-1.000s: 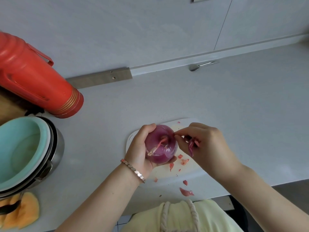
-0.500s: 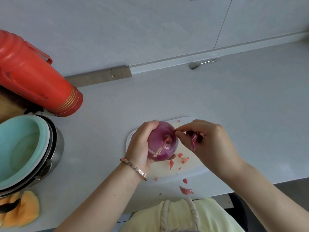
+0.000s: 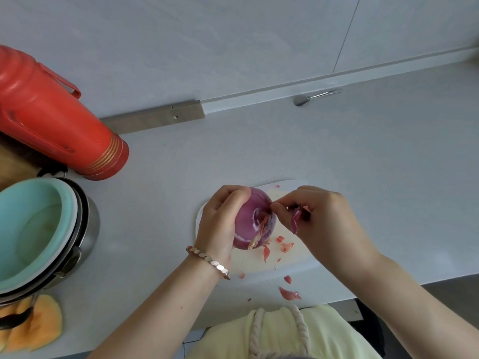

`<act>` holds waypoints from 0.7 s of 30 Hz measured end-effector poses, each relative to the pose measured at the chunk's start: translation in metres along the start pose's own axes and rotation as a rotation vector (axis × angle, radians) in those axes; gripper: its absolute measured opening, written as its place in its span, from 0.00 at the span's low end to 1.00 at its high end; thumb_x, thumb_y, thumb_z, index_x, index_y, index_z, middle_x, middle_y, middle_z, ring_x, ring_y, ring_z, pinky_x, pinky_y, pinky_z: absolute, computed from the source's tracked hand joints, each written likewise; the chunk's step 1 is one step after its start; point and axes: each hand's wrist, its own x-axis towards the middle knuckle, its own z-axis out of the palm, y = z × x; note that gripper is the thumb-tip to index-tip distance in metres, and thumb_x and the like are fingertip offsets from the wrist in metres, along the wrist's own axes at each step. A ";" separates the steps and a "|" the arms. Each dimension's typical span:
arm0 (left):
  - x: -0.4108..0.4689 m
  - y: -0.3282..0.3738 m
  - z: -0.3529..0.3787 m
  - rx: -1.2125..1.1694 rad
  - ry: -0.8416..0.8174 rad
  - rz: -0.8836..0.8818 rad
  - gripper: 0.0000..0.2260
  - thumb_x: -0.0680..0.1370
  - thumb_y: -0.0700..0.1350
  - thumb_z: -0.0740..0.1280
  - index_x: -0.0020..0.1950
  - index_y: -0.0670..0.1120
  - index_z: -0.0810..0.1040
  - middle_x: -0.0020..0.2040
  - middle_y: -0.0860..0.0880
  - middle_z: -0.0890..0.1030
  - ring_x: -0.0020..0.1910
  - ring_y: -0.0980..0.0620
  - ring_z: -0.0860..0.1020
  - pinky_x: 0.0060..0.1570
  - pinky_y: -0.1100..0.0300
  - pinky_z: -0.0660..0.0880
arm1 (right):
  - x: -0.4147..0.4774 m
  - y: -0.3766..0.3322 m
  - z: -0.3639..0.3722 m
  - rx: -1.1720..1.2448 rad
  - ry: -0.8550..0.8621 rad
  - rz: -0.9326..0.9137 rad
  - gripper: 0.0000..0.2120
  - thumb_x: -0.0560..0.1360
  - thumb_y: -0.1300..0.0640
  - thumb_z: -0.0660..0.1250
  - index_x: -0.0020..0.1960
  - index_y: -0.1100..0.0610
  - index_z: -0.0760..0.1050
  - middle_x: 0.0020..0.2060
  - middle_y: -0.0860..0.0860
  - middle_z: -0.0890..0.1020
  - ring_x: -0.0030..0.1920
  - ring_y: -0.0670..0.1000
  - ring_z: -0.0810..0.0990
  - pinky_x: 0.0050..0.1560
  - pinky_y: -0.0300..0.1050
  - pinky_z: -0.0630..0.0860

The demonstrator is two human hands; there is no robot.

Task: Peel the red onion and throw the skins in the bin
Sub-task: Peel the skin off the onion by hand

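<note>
At the near edge of the pale grey worktop [image 3: 337, 156] a person's light yellow top [image 3: 285, 335] with a twisted cord shows. Just beyond it, loose scraps of skin [image 3: 289, 294] lie on the worktop close to its front edge, with smaller bits further in on the white cutting board [image 3: 298, 260], which sits a little back from that edge. At the near left corner orange melon rinds [image 3: 33, 322] lie beside a steel pot [image 3: 88, 229] that has a mint-green bowl [image 3: 33, 229] stacked inside it. Behind the pot a red thermos flask [image 3: 51, 117] stands near the left back of the worktop. Along the back edge runs a low upstand with a bare metal strip [image 3: 155, 117], and a spoon [image 3: 311, 97] lies against it to the right. The wall behind is plain grey panels.

The red onion [image 3: 252, 221] is held above the left part of the board. The left hand [image 3: 220, 226], with a bracelet [image 3: 210, 263] at its wrist, is wrapped around the onion's left side, thumb over the top, gripping it firmly. A strip of dry skin hangs from the onion's lower right. The right hand [image 3: 326, 224] comes in from the right, thumb and forefinger pinched together at the onion's upper right surface; its curled remaining fingers clamp a purple peeled piece [image 3: 295, 221] against the palm.
</note>
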 end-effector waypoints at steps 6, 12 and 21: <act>0.000 -0.004 0.000 -0.005 -0.005 -0.020 0.30 0.61 0.57 0.68 0.52 0.35 0.78 0.54 0.31 0.78 0.53 0.28 0.75 0.52 0.31 0.72 | -0.001 -0.003 0.005 -0.118 0.032 -0.034 0.10 0.63 0.65 0.60 0.29 0.51 0.72 0.27 0.49 0.73 0.26 0.49 0.69 0.33 0.38 0.68; 0.000 -0.006 -0.006 -0.090 -0.095 -0.117 0.29 0.65 0.54 0.66 0.57 0.33 0.76 0.48 0.37 0.78 0.46 0.41 0.76 0.47 0.45 0.75 | 0.001 -0.001 -0.002 0.044 0.039 0.027 0.08 0.68 0.68 0.70 0.32 0.58 0.80 0.27 0.41 0.76 0.33 0.41 0.74 0.33 0.28 0.68; 0.002 -0.007 -0.003 -0.080 -0.051 -0.018 0.32 0.62 0.58 0.67 0.54 0.34 0.77 0.51 0.30 0.77 0.51 0.28 0.73 0.49 0.36 0.73 | 0.001 -0.006 -0.002 0.065 0.043 -0.013 0.05 0.68 0.61 0.69 0.35 0.55 0.82 0.27 0.41 0.73 0.32 0.43 0.72 0.33 0.27 0.66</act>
